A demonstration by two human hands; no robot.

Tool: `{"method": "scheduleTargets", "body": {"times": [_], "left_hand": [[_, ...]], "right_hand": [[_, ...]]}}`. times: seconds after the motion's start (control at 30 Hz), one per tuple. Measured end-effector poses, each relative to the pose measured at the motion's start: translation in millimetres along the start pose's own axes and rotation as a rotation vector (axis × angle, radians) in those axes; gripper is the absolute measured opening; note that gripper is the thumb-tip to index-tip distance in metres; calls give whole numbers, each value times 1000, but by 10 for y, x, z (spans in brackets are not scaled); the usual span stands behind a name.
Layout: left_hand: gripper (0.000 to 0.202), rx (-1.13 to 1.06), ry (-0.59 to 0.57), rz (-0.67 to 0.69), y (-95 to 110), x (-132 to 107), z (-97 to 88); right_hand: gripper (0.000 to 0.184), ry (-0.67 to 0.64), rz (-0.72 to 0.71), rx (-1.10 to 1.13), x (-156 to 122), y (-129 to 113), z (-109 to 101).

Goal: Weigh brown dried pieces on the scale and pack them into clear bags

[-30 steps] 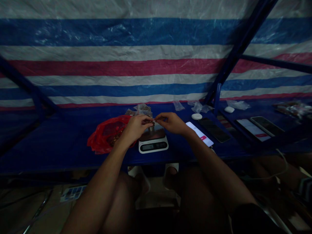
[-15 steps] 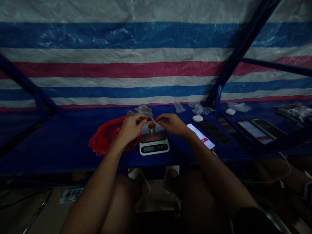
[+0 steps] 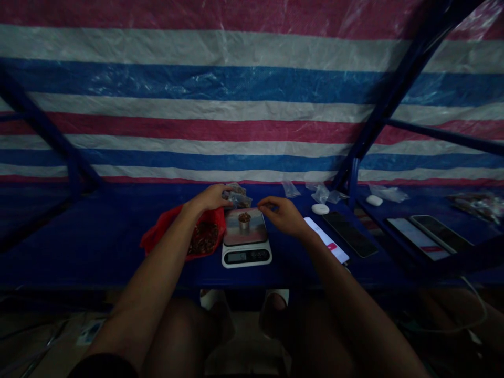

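My left hand (image 3: 212, 198) reaches to small clear plastic bags (image 3: 239, 199) with brown contents behind the scale, thumb and fingers closed on the edge of one. Right of the scale hovers my right hand (image 3: 284, 214), its fingers bent and tips close together with nothing visible in them. On the white digital scale (image 3: 247, 256) stands a small metal cup (image 3: 244, 223) heaped with brown bits. Its display is lit, but I cannot read the number. A red plastic bag (image 3: 159, 228) lies open under my left forearm, with loose brown pieces (image 3: 203, 237) inside.
Right of my right hand lie a white oval case (image 3: 320, 209), a lit phone (image 3: 326, 240) and a dark phone (image 3: 350, 234). Clear bags (image 3: 321, 193) rest behind them. Two more phones (image 3: 419, 237) lie further right. Blue metal bars (image 3: 370, 126) slant up from the blue tabletop (image 3: 98, 236).
My hands were together above the scale's back edge. The left has moved left onto the small bags, and the right has drawn slightly away to the right. My view has tilted up.
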State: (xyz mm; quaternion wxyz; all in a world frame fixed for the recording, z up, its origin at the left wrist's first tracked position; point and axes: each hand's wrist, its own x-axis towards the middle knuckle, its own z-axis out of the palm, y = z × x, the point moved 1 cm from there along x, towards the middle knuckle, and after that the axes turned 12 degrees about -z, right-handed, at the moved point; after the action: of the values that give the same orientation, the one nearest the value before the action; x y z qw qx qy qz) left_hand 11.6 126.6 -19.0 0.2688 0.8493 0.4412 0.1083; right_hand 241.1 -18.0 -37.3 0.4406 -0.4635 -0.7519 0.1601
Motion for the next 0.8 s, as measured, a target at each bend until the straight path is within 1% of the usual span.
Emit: {"method": "scheduleTargets", "body": {"times": [0.07,0.17,0.23,0.27,0.43,0.53,0.6,0.67,0.8], "left_hand": [[55,-36,-38,35,-46,45,2],[54,-23,-64,-18,-109,99,-5],[52,2,-56,-40,-117,111,-11],[50,16,-32,-32,-108,110,-16],[41,169,237,28,-3,80,-73],[36,163,333,102,60,73,-98],[31,70,396,147,87,67,-109],[28,-71,483,171,99,55,-128],[33,-429,679,158,97,-18,-230]], "right_hand": [[18,-6,4,4,-7,-5,-10],[19,-21,-2,4,-17,-13,-26],[19,-29,-2,4,-23,-16,-38],[19,-30,-1,5,-25,-17,-44],[19,-34,-10,30,-31,-39,-62],[19,-32,-11,41,-28,-55,-54],[18,-32,-14,47,-22,-57,-43],[18,-31,-15,53,-17,-53,-36],[19,-34,-17,61,-24,-56,-40]]}}
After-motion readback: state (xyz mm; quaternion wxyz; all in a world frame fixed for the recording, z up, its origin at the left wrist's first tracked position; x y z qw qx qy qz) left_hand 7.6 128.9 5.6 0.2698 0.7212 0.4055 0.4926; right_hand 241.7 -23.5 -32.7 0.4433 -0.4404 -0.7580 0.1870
